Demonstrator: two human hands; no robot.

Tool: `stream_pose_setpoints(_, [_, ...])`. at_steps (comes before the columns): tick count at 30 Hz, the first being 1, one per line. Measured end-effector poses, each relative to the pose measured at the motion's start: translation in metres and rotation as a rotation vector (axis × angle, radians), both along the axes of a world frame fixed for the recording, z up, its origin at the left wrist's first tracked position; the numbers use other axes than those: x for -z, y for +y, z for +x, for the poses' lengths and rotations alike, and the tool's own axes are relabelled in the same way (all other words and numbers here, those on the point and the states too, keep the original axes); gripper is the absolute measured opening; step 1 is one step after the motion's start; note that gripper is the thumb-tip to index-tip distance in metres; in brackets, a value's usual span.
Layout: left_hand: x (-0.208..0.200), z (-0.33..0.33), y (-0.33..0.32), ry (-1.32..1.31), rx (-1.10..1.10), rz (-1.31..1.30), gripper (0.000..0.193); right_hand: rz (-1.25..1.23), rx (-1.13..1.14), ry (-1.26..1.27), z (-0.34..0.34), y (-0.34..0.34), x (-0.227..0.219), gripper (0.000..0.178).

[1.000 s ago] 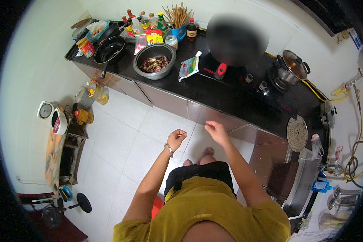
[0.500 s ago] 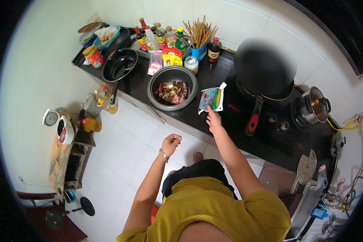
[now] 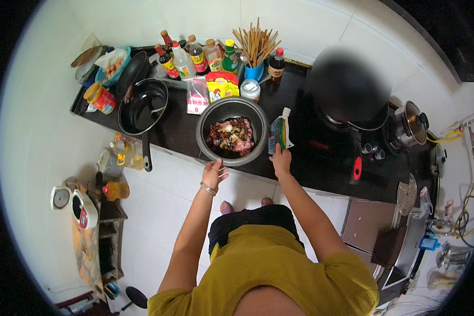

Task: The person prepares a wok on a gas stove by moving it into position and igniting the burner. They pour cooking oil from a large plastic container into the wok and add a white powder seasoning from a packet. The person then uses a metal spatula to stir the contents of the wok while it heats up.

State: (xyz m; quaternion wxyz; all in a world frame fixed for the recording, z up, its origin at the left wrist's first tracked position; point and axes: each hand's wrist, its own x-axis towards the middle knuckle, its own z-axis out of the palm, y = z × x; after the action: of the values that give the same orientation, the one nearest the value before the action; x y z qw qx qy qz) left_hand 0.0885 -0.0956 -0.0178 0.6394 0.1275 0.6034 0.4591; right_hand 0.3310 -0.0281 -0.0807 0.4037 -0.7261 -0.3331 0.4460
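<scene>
My right hand [image 3: 281, 161] grips the lower end of a white, blue and green spouted pouch [image 3: 282, 131], its white cap pointing up and away from me. It is just right of a round dark pot [image 3: 263, 139]. In the pot lies raw minced meat [image 3: 231, 138], with dark sauce, brownish bits and a little white seasoning on top. My left hand [image 3: 214, 174], with a bracelet at the wrist, is at the pot's near rim, fingers apart and holding nothing. Whether its fingertips touch the rim I cannot tell.
Behind the pot stand a glass jar [image 3: 250, 91], a yellow and red packet [image 3: 221, 86], a pink and white packet [image 3: 197, 96] and several sauce bottles. A black frying pan [image 3: 142, 108] is to the left, its handle past the counter edge. A red-tipped pan handle [image 3: 356, 163] lies right.
My right hand has closed on the pouch, which now stands tilted on edge beside the pot. My left hand has moved up to the pot's near rim and its fingers have spread.
</scene>
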Motion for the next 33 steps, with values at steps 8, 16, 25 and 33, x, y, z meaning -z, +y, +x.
stream_pose_setpoints(8, [0.009,-0.027,0.026,-0.103,-0.048,0.071,0.019,0.135,0.165,0.150,-0.008,0.020,-0.025,0.025])
stream_pose_setpoints(16, [0.029,-0.045,0.031,0.012,-0.044,0.140,0.018,0.154,0.148,-0.227,-0.015,0.043,-0.037,0.038])
stream_pose_setpoints(25, [0.009,-0.043,0.031,-0.014,-0.159,0.096,0.019,0.256,-0.249,-0.345,-0.015,0.070,-0.041,0.027])
stream_pose_setpoints(33, [-0.010,-0.053,0.006,-0.049,-0.149,0.045,0.025,0.229,-0.603,-0.354,0.006,0.049,-0.038,0.070])
